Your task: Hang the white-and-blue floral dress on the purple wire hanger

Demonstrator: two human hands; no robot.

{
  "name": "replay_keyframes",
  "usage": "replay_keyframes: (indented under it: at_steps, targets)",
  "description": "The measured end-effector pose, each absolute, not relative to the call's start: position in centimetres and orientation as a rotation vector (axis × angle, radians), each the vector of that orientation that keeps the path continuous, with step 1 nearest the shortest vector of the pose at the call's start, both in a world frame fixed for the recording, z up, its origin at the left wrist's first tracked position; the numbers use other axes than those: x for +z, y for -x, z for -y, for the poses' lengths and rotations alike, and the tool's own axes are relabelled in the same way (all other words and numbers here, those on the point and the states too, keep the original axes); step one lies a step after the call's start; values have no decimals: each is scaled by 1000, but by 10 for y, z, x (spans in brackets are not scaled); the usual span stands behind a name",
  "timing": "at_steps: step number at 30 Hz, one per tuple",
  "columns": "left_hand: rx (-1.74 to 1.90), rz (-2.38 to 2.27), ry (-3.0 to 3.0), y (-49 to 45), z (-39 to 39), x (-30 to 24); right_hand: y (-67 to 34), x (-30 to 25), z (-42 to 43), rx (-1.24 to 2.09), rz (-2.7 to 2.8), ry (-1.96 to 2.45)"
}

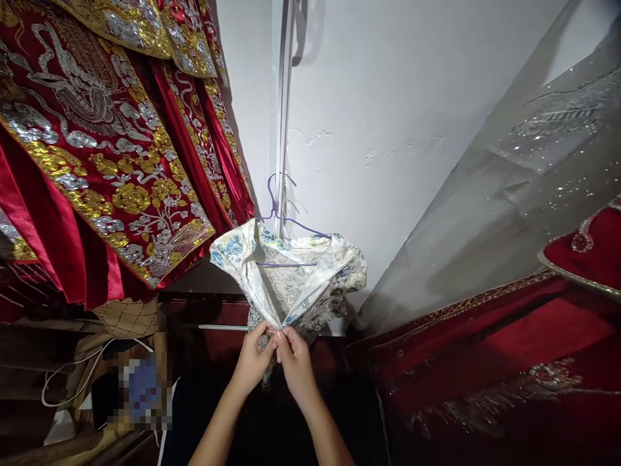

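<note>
A white garment with blue floral print point(295, 278) hangs on a purple wire hanger point(281, 220) against a white wall. My left hand point(253, 361) and my right hand point(295, 360) meet just below its open front, thumbs and fingertips pinched on the fabric edges where the two sides come together. Both hands are closed on the cloth. The lower part of the garment is hidden behind my hands.
Red robes with heavy gold and silver embroidery point(97, 149) hang at upper left. A grey sequinned garment point(524, 194) and red embroidered cloth point(495, 362) fill the right. Dark wooden furniture, a woven basket point(129, 317) and white cords lie at lower left.
</note>
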State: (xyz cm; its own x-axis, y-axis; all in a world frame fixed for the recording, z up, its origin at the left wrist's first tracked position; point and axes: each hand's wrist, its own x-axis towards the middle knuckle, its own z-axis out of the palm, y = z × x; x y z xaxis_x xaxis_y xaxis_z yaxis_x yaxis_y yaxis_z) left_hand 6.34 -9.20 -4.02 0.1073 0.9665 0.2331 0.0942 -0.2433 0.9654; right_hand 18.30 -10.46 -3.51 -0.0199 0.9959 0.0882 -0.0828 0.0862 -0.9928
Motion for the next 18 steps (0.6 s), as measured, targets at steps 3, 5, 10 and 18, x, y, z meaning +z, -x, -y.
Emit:
replay_keyframes:
  at_steps: [3,5,10,18]
  targets:
    - [1351,-1202,-1507,-73,94,-46,-194,-8,94,1372,1197,1056]
    - [1405,-1268,-1499,-80,99,-55,-200,21,80,1415,1176,1041]
    - [1392,-1325,-1501,-109,112,-77,-199,116,30,1222,1223,938]
    - [1103,-972,-1765,-88,70,22,-189,151,30,1104,1137,808]
